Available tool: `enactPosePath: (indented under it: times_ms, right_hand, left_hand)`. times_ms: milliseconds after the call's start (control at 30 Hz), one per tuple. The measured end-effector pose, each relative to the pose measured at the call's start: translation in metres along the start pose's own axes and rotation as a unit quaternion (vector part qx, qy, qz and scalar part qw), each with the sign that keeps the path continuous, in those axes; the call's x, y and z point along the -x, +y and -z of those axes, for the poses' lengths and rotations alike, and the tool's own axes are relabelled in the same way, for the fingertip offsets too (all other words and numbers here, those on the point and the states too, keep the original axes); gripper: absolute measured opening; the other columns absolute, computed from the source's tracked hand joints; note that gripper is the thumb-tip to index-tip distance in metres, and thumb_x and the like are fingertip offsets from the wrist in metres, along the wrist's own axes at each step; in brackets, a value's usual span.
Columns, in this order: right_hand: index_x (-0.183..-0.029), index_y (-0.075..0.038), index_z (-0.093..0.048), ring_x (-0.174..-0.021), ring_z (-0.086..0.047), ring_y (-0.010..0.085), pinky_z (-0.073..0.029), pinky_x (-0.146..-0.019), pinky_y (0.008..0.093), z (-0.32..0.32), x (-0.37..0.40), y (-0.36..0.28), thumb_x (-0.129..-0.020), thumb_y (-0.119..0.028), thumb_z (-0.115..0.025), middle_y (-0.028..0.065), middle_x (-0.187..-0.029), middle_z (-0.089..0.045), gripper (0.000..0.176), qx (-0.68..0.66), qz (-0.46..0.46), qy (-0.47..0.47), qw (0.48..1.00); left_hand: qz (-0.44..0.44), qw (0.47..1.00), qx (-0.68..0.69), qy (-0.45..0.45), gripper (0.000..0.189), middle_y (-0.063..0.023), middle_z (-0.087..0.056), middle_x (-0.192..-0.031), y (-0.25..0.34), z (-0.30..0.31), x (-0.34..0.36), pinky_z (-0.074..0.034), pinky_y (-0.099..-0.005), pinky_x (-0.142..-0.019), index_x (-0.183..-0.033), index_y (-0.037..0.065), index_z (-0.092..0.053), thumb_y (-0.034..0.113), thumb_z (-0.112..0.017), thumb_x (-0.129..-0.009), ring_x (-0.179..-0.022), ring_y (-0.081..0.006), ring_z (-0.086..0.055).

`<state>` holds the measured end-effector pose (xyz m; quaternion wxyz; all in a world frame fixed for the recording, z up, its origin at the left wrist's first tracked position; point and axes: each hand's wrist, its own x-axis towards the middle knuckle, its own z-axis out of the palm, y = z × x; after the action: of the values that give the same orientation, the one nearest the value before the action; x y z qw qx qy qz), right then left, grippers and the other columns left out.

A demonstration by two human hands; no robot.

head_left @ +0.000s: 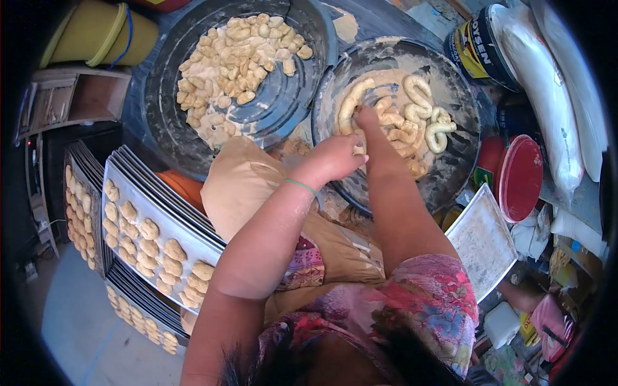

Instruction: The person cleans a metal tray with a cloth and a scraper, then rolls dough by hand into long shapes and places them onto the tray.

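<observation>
My left hand (335, 157), with a green band at the wrist, is closed near the rim of the right-hand black basin (467, 164). The end of a dough rope (351, 103) pokes out between its thumb and fingers. Just above it, my right hand (367, 118) is closed on the same rope, its fingers partly hidden. Beside my right hand lie floury dough pieces (402, 132), and farther right are coiled dough ropes (439, 130). Flour coats the basin floor.
Another black basin (283, 106) holds many small dough lumps (238, 58). Stacked metal trays (161, 231) carrying dough pieces stand at left. A floured tray (483, 241) leans at right, near a red-lidded bucket (520, 179), a paint pail (479, 48) and white sacks (541, 90).
</observation>
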<state>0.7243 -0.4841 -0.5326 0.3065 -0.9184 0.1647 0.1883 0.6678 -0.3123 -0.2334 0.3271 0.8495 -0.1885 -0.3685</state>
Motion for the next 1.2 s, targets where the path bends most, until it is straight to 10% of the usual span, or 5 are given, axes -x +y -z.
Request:
enactPosePath:
  times_ms: [167,300,567,900,1200]
  right_hand:
    - [-0.098,-0.002,-0.064,-0.086,-0.062,0.0209,-0.048,-0.079,0.0323,0.090,-0.029,0.001,-0.077,-0.018,-0.059,0.0141,-0.090,-0.066,0.026,0.142,0.046,-0.219,0.964]
    - [-0.107,-0.003,-0.057,-0.080,-0.058,0.0235,-0.049,-0.069,0.0335,0.156,-0.031,-0.032,-0.086,-0.011,-0.053,0.0087,-0.092,-0.061,0.023,-0.749,0.040,0.099,0.654]
    - [-0.126,0.000,-0.046,-0.103,-0.055,0.0402,-0.044,-0.088,0.0415,-0.018,-0.067,-0.017,-0.080,-0.023,-0.060,0.0267,-0.123,-0.049,0.054,-0.156,-0.070,0.081,0.982]
    - [-0.135,-0.007,-0.031,-0.095,-0.056,0.0261,-0.051,-0.077,0.0393,0.022,0.061,0.018,-0.077,-0.005,-0.054,0.0126,-0.110,-0.052,0.062,-0.844,-0.055,-0.145,0.513]
    - [-0.133,-0.002,-0.040,-0.109,-0.052,0.0268,-0.040,-0.095,0.0349,0.047,0.028,-0.007,-0.082,-0.009,-0.054,0.0146,-0.126,-0.050,0.053,-0.606,-0.043,0.101,0.788]
  left_hand:
    - [0.015,1.000,0.002,-0.008,0.044,-0.0191,-0.063,-0.091,-0.002,-0.001,0.000,-0.047,-0.0395,-0.075,-0.109,-0.002,-0.056,0.031,-0.060,-0.080,-0.085,-0.0334,-0.061]
    - [0.009,1.000,0.004,-0.006,0.044,-0.0189,-0.063,-0.091,-0.002,-0.001,-0.002,-0.047,-0.0393,-0.074,-0.109,-0.002,-0.056,0.031,-0.061,-0.080,-0.084,-0.0329,-0.061]
    - [-0.014,1.000,0.004,-0.001,0.044,-0.0184,-0.062,-0.092,-0.005,-0.003,-0.004,-0.047,-0.0388,-0.073,-0.110,-0.002,-0.055,0.030,-0.060,-0.080,-0.084,-0.0329,-0.060]
    - [0.002,1.000,0.013,-0.014,0.039,-0.0162,-0.063,-0.084,0.001,-0.001,-0.001,-0.047,-0.0397,-0.070,-0.103,0.000,-0.057,0.031,-0.061,-0.080,-0.079,-0.0330,-0.061]
    - [0.009,1.000,0.016,-0.009,0.041,-0.0168,-0.064,-0.088,-0.003,-0.003,-0.004,-0.047,-0.0395,-0.071,-0.105,0.000,-0.056,0.032,-0.062,-0.080,-0.080,-0.0325,-0.062]
